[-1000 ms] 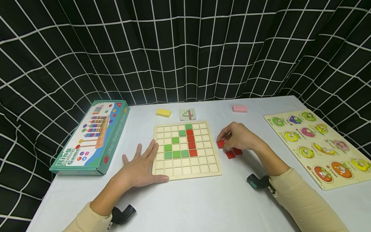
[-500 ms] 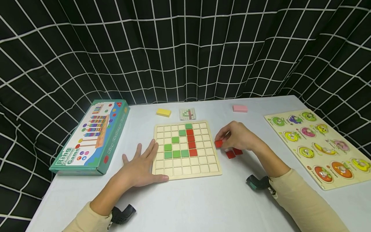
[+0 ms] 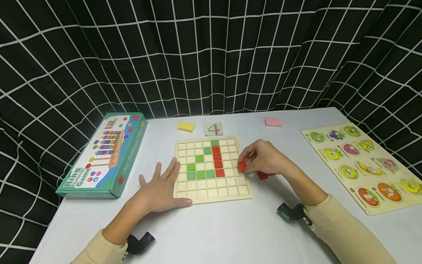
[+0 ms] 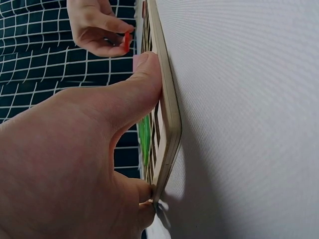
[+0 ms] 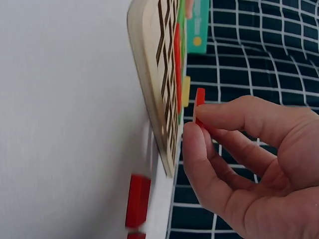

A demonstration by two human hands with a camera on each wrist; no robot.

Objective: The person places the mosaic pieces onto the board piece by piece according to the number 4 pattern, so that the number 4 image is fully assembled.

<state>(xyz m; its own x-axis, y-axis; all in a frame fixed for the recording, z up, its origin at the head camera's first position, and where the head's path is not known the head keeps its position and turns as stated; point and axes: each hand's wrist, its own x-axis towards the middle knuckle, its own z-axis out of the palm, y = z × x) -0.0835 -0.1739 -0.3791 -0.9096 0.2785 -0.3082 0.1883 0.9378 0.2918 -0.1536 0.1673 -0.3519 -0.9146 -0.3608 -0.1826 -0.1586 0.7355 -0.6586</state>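
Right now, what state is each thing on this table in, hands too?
Grid board: flat, partly filled with green and red tiles.
Red tile: pinched, held over the board's right edge.
Right hand: grip on the red tile.
Left hand: open, flat, touching the board's left edge.
Spare red tiles: loose on table.
Game box: closed, lying flat.

Light was even and bright from overhead, with soft, faint shadows under the forearms. The head view bowed the backdrop's (image 3: pixel 211 55) grid lines toward the frame edges, strongest at 9 and 3 o'clock. Both wrist views were soft, the closest skin blurred at 7 o'clock.
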